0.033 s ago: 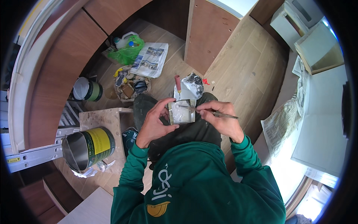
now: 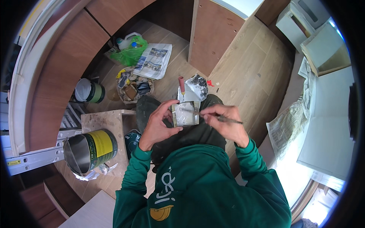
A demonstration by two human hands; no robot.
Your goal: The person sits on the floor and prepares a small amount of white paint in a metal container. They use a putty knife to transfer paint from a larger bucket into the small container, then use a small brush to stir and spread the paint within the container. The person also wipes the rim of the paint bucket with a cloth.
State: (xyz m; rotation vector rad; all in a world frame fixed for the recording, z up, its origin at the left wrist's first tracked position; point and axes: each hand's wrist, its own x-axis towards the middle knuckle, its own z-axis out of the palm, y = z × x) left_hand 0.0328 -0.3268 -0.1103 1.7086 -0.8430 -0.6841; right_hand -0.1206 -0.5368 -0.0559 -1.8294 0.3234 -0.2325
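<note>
Bracing a white-smeared, tan-edged square piece near its left corners, the left hand apparently steadied it; the right hand pinched a slim, dark-handled tool.

From here I see plank flooring ahead of the right grip, where a reddish-brown panel stands. Brown panelling rises well left of that grip; white furniture and bright light lie to its right.

Held tool: tip blurred.
</note>
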